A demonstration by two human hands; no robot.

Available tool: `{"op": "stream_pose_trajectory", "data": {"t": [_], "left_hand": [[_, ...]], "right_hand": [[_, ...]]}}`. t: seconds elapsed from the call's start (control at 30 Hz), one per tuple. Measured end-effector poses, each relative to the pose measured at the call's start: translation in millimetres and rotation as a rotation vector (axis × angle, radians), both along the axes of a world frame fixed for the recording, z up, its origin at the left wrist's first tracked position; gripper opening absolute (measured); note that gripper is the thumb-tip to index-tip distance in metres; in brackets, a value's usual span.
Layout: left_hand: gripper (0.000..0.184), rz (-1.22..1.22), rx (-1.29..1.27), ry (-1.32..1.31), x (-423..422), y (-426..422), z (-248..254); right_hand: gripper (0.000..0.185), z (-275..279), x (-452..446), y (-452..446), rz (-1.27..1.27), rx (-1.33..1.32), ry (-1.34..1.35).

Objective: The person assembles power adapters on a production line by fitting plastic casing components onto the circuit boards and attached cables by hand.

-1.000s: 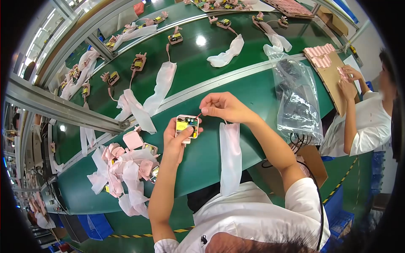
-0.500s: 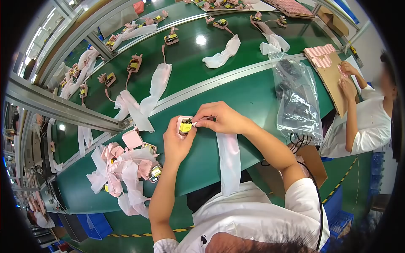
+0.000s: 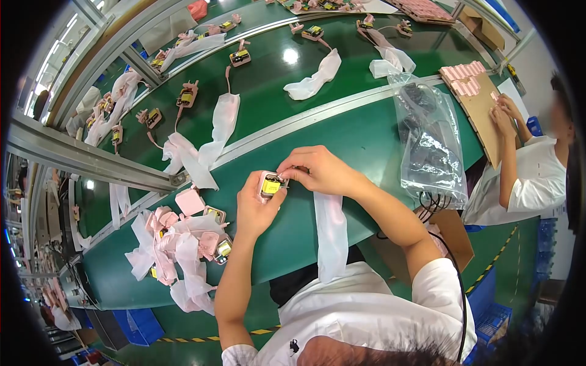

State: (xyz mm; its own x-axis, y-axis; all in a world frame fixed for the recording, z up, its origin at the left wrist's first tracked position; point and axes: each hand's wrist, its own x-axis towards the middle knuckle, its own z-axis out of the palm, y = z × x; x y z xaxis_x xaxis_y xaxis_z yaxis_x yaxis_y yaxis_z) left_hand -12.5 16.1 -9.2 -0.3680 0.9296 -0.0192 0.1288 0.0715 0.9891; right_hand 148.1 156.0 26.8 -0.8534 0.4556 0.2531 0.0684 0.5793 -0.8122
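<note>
My left hand (image 3: 258,206) is closed around an open pink power adapter (image 3: 271,185), whose circuit board carries a yellow-wrapped transformer. At the adapter's upper right edge, the fingertips of my right hand (image 3: 316,171) are pinched together; what they grip is hidden. Below my right hand a white wrapping sleeve (image 3: 331,238) hangs over the bench edge, with something pink showing through. To the left of my left hand lies a pile of pink adapters (image 3: 210,243) tangled with white sleeves, some with their boards exposed.
Beyond a metal rail, a green conveyor belt (image 3: 262,91) carries spaced adapters with sleeved cables. A clear plastic bag of black cables (image 3: 430,140) lies right. A co-worker's hands (image 3: 503,116) work at a cardboard sheet (image 3: 473,116) with pink parts. A metal frame post (image 3: 91,152) crosses the left.
The adapters on the belt have shifted slightly left. The adapter in my left hand has turned a little, and my right fingertips have come closer over its edge. The co-worker's hands moved slightly.
</note>
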Motion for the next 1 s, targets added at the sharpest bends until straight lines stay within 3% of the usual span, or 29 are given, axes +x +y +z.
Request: {"op": "stream_pose_trajectory", "data": {"t": [0.3,0.6,0.8,0.9,1.0], "left_hand": [[0.024,0.043,0.012,0.003,3,2,-6],[0.022,0.137,-0.037,0.033,8,3,1],[0.023,0.135,-0.049,0.062,10,5,3],[0.025,0.145,-0.015,0.148,9,4,1],[0.030,0.167,0.119,0.526,4,6,0]], "right_hand": [[0.013,7,0,-7,-0.040,-0.069,-0.076],[0.007,-2,-5,-32,-0.174,0.307,-0.015],[0.011,-3,-5,-22,-0.117,0.062,0.041],[0.013,-3,-6,-21,-0.091,-0.040,0.038],[0.013,1,-6,-24,-0.107,-0.061,0.036]]}}
